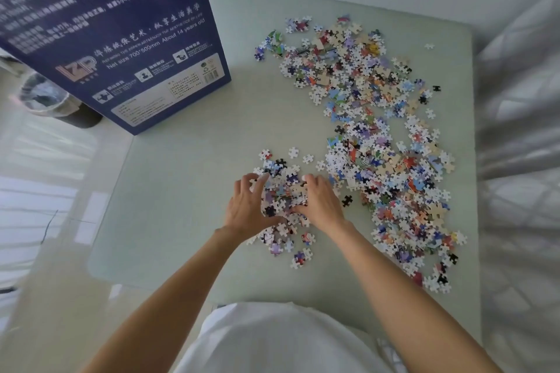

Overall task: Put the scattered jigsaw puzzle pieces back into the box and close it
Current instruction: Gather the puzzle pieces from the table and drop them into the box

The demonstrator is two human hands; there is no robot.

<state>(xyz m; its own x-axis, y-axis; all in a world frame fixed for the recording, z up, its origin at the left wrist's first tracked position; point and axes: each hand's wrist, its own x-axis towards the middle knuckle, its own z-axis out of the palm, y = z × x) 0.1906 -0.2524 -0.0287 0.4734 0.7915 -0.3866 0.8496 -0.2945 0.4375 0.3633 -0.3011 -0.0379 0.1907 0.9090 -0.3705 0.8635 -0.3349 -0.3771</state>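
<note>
The left hand [248,206] and right hand [318,203] cupped a small heap of pieces [283,191] between curled fingers, well nearer than the box [121,39] on the tabletop [188,185]; light, loose and probably slippery, they wanted scooping from both sides.

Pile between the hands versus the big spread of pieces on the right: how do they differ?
The pile between the hands is small and heaped; the big spread is far larger and lies scattered in a long band. The left hand and right hand cup the pile from both sides; nothing touches the spread. Both are mixed loose pieces on the pale green table, outside the blue box.
</note>
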